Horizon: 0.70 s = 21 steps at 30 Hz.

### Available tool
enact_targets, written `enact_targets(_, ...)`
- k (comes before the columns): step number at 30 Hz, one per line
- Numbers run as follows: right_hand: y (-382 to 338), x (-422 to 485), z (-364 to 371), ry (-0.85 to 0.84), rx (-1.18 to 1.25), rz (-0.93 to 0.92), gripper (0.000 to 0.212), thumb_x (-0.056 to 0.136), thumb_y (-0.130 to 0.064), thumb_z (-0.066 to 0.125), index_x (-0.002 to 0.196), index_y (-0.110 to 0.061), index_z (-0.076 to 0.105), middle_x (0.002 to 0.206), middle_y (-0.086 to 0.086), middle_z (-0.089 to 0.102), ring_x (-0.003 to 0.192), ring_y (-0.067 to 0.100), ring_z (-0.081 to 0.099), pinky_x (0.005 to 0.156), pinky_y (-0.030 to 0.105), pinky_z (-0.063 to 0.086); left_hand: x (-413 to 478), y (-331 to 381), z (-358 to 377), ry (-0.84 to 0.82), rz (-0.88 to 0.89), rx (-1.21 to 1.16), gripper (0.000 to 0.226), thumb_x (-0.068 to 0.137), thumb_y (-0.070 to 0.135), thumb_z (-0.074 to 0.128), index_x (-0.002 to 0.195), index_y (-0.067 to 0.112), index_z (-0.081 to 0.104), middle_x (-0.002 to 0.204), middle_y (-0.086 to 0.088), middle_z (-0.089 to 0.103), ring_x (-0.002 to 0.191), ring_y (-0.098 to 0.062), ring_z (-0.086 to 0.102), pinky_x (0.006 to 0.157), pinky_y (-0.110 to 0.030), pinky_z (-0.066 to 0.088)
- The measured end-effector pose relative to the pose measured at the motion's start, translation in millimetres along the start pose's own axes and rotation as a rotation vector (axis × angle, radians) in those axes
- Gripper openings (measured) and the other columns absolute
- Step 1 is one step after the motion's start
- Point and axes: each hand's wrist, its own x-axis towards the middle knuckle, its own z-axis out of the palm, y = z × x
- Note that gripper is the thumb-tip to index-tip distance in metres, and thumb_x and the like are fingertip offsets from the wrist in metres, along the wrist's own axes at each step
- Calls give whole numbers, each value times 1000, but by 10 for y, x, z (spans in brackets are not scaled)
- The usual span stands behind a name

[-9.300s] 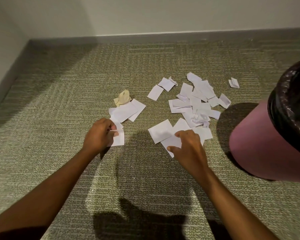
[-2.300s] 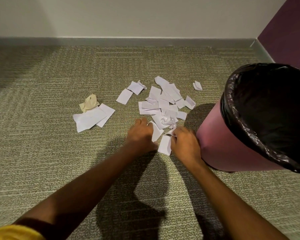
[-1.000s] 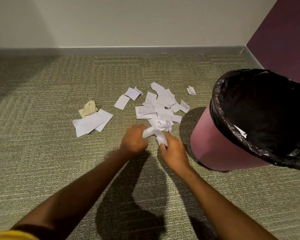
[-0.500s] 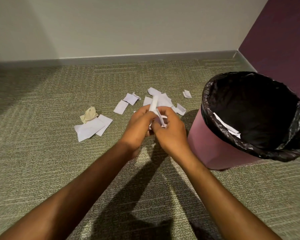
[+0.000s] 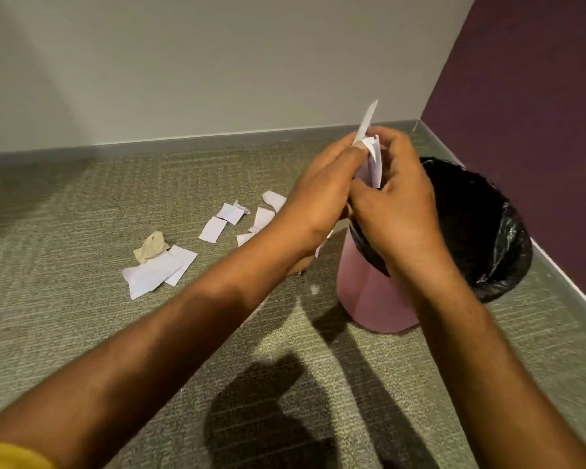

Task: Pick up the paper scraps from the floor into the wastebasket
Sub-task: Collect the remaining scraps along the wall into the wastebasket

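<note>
Above the near left rim of the wastebasket (image 5: 379, 299), your two hands meet with a bundle of white scraps (image 5: 369, 160) pressed between them. Your left hand (image 5: 318, 204) has its grip closed on the bundle from the left, fingertips pinching the paper near the top. Your right hand (image 5: 396, 204) has its grip closed on the same bundle from the right, fingers curled over it. One long strip sticks up out of the bundle, tilted to the right, against the far wall (image 5: 217, 62).

The wastebasket is pink, lined with a black bag (image 5: 481, 225) folded over its rim, and stands on the carpet (image 5: 82, 333) close to the purple wall (image 5: 538, 96) on the right.

More paper scraps (image 5: 230, 214) lie on the floor to the left of the wastebasket, partly hidden behind your left wrist. Farther left, two overlapping white sheets (image 5: 156, 270) lie flat, with a crumpled tan wad (image 5: 151, 245) touching their far edge. A yellow sleeve (image 5: 7, 456) shows at the near left corner.
</note>
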Motion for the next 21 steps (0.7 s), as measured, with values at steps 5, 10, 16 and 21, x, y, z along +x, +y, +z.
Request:
enact_targets(5, 210, 130, -466, -8, 72, 234, 62, 87, -4, 62, 136, -42, 61, 119, -10, 74, 105, 18, 78, 87, 55, 68, 125, 13, 301, -180, -272, -57, 44, 113, 45, 42, 125, 13, 70, 100, -5, 73, 61, -4, 66, 57, -21, 55)
enact_targets(10, 493, 191, -746, 1, 46, 375, 73, 92, -2, 63, 156, -34, 52, 143, -7, 64, 121, 18, 69, 91, 43, 64, 199, -56, 478, -235, -409, -46, 62, 108, 60, 47, 148, 15, 54, 139, -11, 64, 114, -20, 71, 95, -41, 58)
enact_targets(16, 656, 174, -816, 22, -2, 389, 60, 90, -4, 66, 144, -31, 62, 135, -7, 67, 119, 18, 69, 86, 39, 60, 234, -155, 465, -196, -425, -37, 63, 109, 56, 49, 153, 11, 52, 154, -19, 53, 145, -36, 53, 118, -55, 47)
enact_targets(21, 571, 124, -724, 53, -7, 302, 42, 91, -11, 71, 127, -34, 72, 125, -11, 74, 117, 13, 71, 100, 49, 63, 238, -251, 234, -139, -309, -86, 35, 111, 40, 53, 125, 13, 71, 119, -13, 77, 108, -27, 77, 97, -44, 63)
